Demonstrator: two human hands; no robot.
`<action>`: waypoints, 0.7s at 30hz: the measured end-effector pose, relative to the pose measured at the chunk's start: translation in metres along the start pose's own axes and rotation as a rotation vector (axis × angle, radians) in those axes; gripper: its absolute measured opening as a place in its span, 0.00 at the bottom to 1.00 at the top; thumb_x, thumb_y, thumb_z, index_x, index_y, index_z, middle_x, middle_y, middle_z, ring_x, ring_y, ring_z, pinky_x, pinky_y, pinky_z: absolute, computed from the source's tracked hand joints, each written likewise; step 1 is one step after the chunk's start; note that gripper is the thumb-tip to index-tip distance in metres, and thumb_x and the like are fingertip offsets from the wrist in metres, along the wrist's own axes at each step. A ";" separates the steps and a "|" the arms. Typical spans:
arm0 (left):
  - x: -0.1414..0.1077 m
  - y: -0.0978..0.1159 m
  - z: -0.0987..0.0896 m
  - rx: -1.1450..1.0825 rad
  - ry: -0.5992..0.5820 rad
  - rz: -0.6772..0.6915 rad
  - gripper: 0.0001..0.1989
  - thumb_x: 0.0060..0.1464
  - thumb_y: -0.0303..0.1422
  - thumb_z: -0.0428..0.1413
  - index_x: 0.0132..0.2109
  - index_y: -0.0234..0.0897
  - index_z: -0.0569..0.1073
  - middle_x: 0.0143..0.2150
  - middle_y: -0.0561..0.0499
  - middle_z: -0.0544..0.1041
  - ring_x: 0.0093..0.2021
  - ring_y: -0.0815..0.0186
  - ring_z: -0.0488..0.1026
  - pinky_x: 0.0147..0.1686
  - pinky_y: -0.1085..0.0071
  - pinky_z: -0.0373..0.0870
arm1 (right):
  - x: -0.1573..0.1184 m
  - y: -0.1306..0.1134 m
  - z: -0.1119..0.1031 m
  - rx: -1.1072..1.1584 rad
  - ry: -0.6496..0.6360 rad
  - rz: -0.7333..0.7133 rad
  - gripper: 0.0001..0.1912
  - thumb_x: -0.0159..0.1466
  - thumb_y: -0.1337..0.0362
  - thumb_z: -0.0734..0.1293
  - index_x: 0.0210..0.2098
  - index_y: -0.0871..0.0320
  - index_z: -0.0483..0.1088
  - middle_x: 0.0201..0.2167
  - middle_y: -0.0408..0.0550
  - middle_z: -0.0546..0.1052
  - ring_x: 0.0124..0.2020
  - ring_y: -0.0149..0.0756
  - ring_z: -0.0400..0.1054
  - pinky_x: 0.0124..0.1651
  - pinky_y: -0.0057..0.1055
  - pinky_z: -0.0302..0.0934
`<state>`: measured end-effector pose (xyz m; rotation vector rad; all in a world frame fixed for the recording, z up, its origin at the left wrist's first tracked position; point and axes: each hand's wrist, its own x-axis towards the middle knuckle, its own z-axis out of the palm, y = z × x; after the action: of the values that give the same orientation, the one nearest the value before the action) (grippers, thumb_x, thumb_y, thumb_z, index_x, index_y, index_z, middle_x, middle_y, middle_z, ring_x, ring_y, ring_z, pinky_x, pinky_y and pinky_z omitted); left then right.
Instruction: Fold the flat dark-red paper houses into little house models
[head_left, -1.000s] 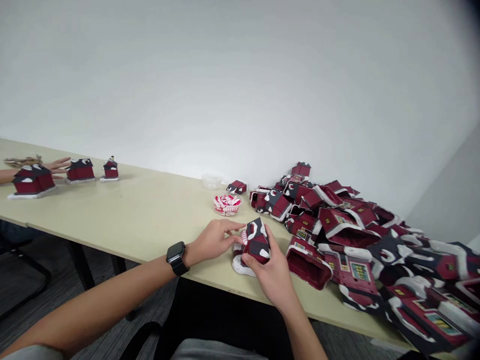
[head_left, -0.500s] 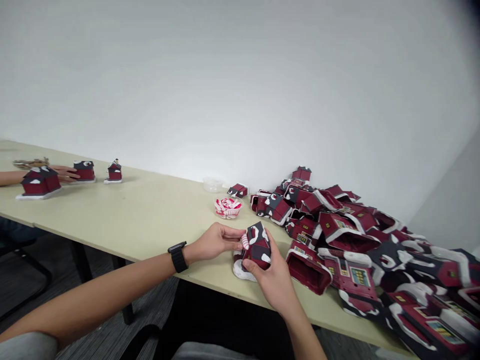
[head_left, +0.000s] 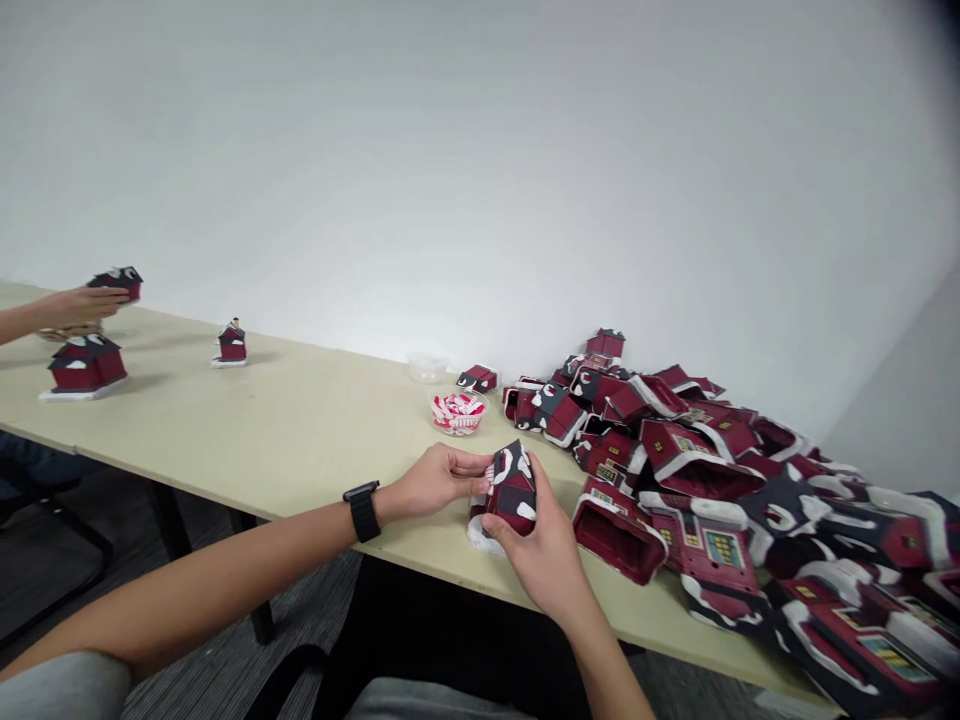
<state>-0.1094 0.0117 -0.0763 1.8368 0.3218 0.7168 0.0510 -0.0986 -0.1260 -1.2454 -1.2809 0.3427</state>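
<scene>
Grip of the right hand [head_left: 546, 552] is wrapped round a small red house [head_left: 513, 502], just in from the desk's [head_left: 315, 430] near edge, while the left hand [head_left: 433, 485] pinches a striped piece [head_left: 490, 473] against the side of it. That bit looks half done to me: the piece is up against the wall but not yet let go. Whether the white base [head_left: 482, 537] rests on the desk, I can't tell. Farther back, a clear bowl [head_left: 484, 408] holds plenty more striped pieces [head_left: 457, 410], and a heap of houses [head_left: 697, 440] crowds the right end, so much seems left. Towards the left end, a larger house [head_left: 88, 372] and a smaller house [head_left: 232, 346] stand upright, and another person's hand [head_left: 101, 300] holds a third house [head_left: 132, 286] aloft.
</scene>
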 end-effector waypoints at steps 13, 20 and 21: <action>-0.018 0.036 -0.015 0.830 0.269 0.148 0.30 0.57 0.42 0.64 0.64 0.38 0.70 0.58 0.42 0.77 0.53 0.54 0.76 0.54 0.60 0.72 | -0.009 0.006 -0.001 0.055 -0.142 -0.013 0.59 0.62 0.44 0.72 0.76 0.42 0.29 0.78 0.47 0.41 0.77 0.49 0.36 0.75 0.56 0.40; -0.097 0.040 -0.227 1.172 0.899 -0.367 0.46 0.62 0.49 0.57 0.74 0.24 0.49 0.64 0.28 0.70 0.61 0.46 0.71 0.57 0.59 0.67 | -0.006 0.019 0.000 0.103 -0.126 0.029 0.55 0.61 0.42 0.72 0.76 0.37 0.36 0.77 0.47 0.44 0.75 0.57 0.43 0.72 0.60 0.47; -0.113 0.040 -0.254 1.211 0.978 -0.430 0.47 0.63 0.49 0.55 0.74 0.19 0.46 0.67 0.25 0.65 0.65 0.44 0.67 0.60 0.60 0.65 | -0.005 0.020 0.000 0.099 -0.121 0.034 0.55 0.61 0.42 0.72 0.76 0.37 0.37 0.77 0.47 0.45 0.75 0.57 0.44 0.72 0.60 0.48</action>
<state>-0.3581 0.1284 -0.0168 2.1673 2.0799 1.1958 0.0578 -0.0958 -0.1451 -1.1781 -1.3302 0.5072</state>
